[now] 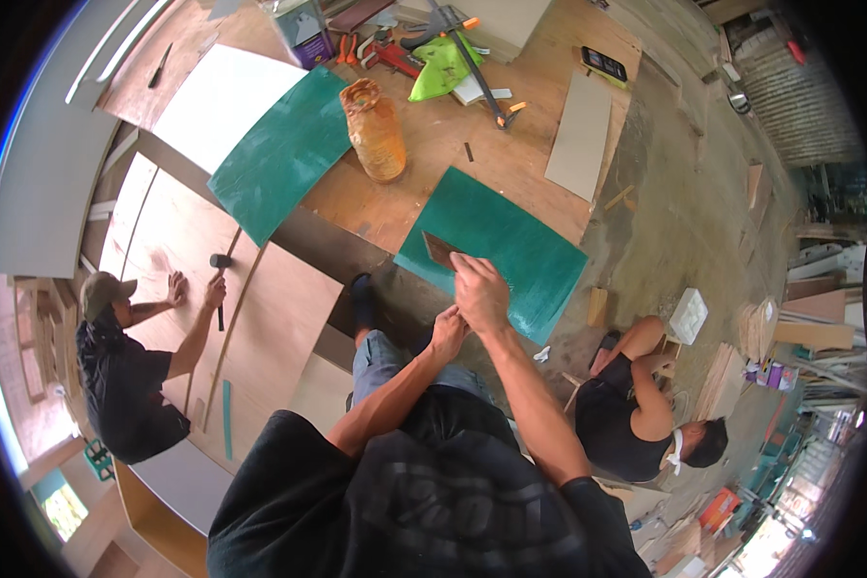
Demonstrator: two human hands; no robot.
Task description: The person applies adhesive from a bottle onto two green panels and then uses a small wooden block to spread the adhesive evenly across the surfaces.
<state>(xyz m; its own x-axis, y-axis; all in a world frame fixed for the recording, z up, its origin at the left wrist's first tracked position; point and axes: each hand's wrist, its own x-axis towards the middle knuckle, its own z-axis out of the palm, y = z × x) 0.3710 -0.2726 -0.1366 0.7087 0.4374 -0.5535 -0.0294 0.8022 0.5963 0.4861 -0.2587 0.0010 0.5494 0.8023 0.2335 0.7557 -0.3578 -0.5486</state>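
My right hand (482, 292) grips a flat, dark brown spreader (439, 249). Its blade rests on a green sheet (511, 231), which overhangs the near edge of the wooden work table (433, 135). Wet-looking shine shows on the sheet's near right part. Just below the right hand, my left hand (448, 334) is closed beside the sheet's near edge. What its fingers pinch, if anything, is hidden. Farther away, an orange-brown, stained jar (373, 135) stands on the table next to a second green sheet (284, 149).
At left a person (130, 366) holds a black-headed mallet (221, 262) over large wooden panels (275, 308). Another person (636, 414) sits low at right. Clamps (477, 67), a green cloth (441, 69), a phone (603, 65) and a pale board (580, 135) lie on the table.
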